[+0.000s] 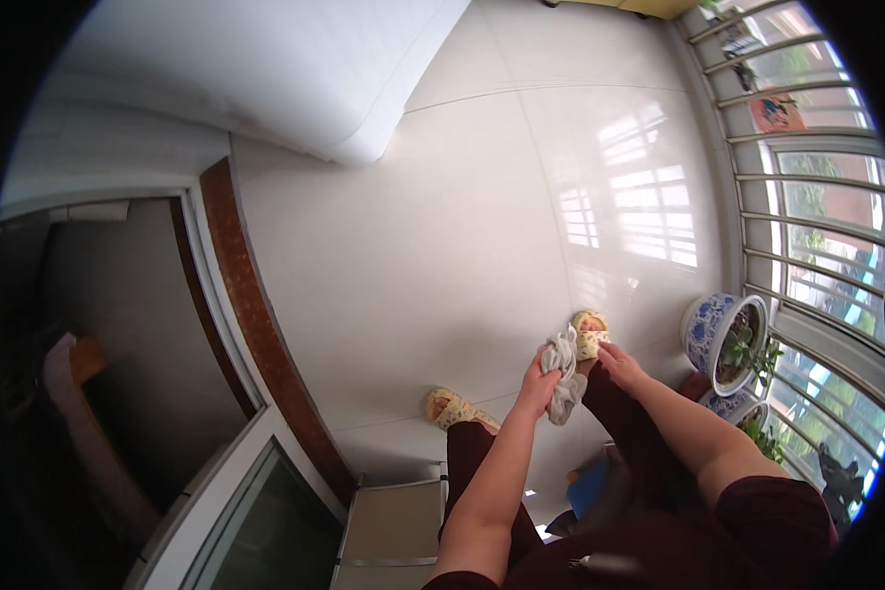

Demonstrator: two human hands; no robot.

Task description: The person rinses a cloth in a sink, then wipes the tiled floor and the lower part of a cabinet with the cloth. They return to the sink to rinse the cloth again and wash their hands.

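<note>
My left hand point(540, 383) is closed around a bunched light grey cloth point(563, 376), whose folds hang out above and below the fingers. To the right of it, my right hand point(621, 366) is held palm down with its fingers apart and nothing visible in it. A gap separates this hand from the cloth. Under the hands are my feet in yellow patterned slippers, one slipper point(592, 346) just above the cloth and the other slipper point(453, 409) further left on the tiled floor.
Potted plants in a blue-and-white pot point(708, 335) and another behind it stand by the barred window point(818, 184) on the right. A reddish-brown door sill point(254, 302) and an open glazed door point(265, 509) lie left. A white-covered piece of furniture point(265, 74) stands upper left.
</note>
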